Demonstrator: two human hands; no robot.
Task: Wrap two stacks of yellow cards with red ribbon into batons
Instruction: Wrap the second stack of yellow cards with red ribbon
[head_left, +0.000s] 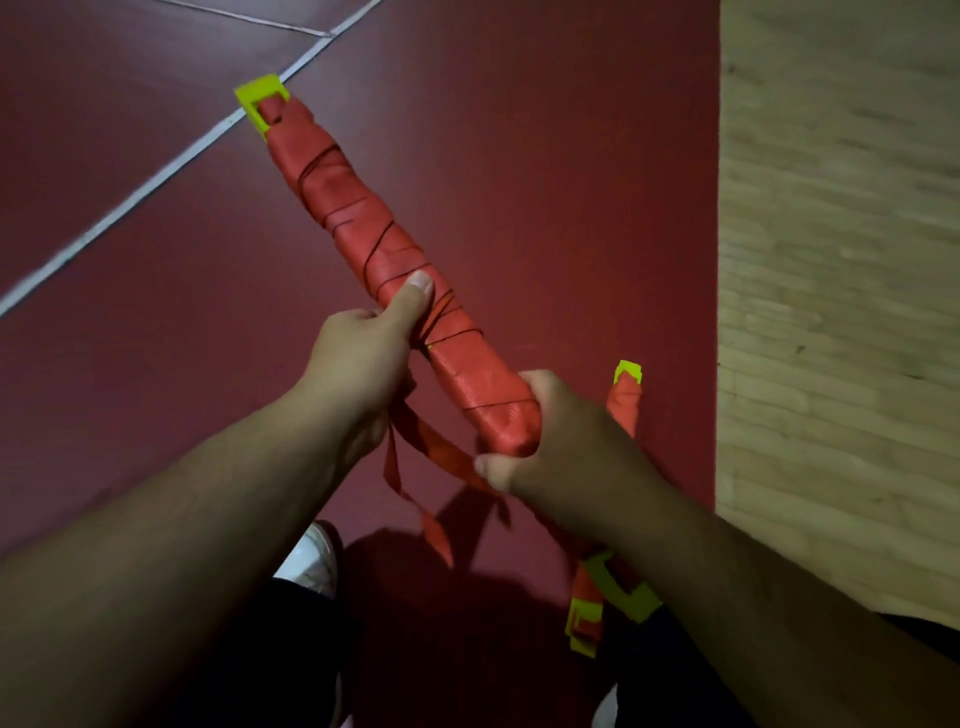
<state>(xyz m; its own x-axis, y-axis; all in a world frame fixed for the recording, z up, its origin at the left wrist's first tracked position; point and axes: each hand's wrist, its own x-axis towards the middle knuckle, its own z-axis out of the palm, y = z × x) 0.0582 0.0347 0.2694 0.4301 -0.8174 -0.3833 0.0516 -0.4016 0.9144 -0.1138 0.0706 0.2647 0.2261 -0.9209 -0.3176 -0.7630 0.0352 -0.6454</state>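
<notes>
View: head camera, looking straight down past both forearms to the floor.
Baton: the baton (358, 218) is held in the air, slanting from upper left to lower right. Red ribbon covers nearly its whole length, and the turns cross unevenly around the middle.
Yellow card end: a yellow card end (260, 101) sticks out bare at the far tip. The near tip is hidden inside the right fist.
Left hand: the left hand (363, 364) grips the baton at mid-length, fingers curled underneath and thumb laid flat on top of the wrapping.
Right hand: the right hand (550, 431) is clenched round the near end, fingers curled tight together. Its thumb sits low beside the loose ribbon; whether it pinches it, I cannot tell.
Ribbon tail: a ribbon tail (434, 449) comes out below the left hand and sags across toward the right thumb. Another length dangles between the wrists.
Second baton: a second baton (623, 408), also red-wrapped with yellow at both ends, sits behind the right forearm. The arm covers its middle, so only the far tip and near end show. Cannot tell whether it rests on the floor.
Floor: dark red floor (519, 156), crossed by a white line (156, 176) at upper left. A pale wood-look strip (831, 312) runs down the right edge.
Below: a white shoe (311, 561) and dark trousers (291, 649) between the forearms — both in shadow.
</notes>
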